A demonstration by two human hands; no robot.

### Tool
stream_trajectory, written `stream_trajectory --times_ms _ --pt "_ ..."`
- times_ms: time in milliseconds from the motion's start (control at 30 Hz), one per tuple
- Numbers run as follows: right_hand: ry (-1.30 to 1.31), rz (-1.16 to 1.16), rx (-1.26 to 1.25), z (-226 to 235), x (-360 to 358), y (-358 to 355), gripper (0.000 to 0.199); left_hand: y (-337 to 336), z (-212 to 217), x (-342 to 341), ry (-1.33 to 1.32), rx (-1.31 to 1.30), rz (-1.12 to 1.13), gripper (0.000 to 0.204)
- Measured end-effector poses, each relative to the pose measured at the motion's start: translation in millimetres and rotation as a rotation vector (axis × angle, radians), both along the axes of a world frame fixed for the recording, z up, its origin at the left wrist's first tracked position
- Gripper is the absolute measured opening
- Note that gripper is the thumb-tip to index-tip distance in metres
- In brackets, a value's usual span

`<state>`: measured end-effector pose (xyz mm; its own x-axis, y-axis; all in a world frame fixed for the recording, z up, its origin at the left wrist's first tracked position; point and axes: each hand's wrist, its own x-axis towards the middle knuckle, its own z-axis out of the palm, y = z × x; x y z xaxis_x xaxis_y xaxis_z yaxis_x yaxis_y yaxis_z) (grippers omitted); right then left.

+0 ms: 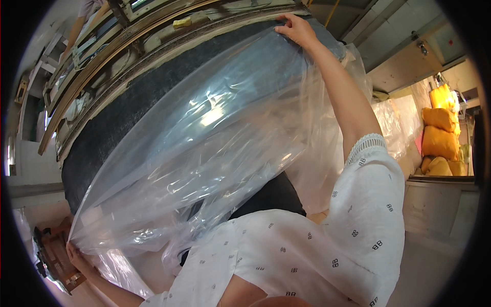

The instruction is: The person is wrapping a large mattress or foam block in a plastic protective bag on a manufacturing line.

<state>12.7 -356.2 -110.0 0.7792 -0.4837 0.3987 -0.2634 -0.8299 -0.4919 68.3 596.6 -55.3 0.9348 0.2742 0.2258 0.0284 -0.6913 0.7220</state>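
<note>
A large clear plastic sheet (204, 123) is spread between my two hands, its long edge running taut from lower left to upper right. At the far right end of a dark flat surface (102, 138), my right hand (298, 30) pinches the sheet's edge with thumb and fingers. My left hand (79, 260) is low at the left, closed on the sheet's other end; its fingers show only in part. Part of the sheet lies over the dark surface. The rest hangs in shiny folds toward my body.
Beyond the dark surface runs a long machine frame with rails (92, 87), and a small yellow block (182, 23) sits on it. A brown box-like object (60, 258) is near my left hand. At the right are yellow-orange bundles (440, 135) and more clear plastic (396, 123).
</note>
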Motion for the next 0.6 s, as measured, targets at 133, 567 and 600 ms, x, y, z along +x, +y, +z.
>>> stream_trajectory --times_ms 133,567,600 --pt "0.141 0.259 0.152 4 12 -21 0.015 -18 -27 -9 0.043 -0.261 0.079 0.038" --pt "-0.446 -0.050 0.450 -32 40 -76 0.014 -1 -82 246 -0.191 0.028 -0.076 0.035" --pt "-0.484 -0.028 0.519 -32 36 -67 0.015 -20 -95 256 -0.188 0.008 -0.086 0.035"
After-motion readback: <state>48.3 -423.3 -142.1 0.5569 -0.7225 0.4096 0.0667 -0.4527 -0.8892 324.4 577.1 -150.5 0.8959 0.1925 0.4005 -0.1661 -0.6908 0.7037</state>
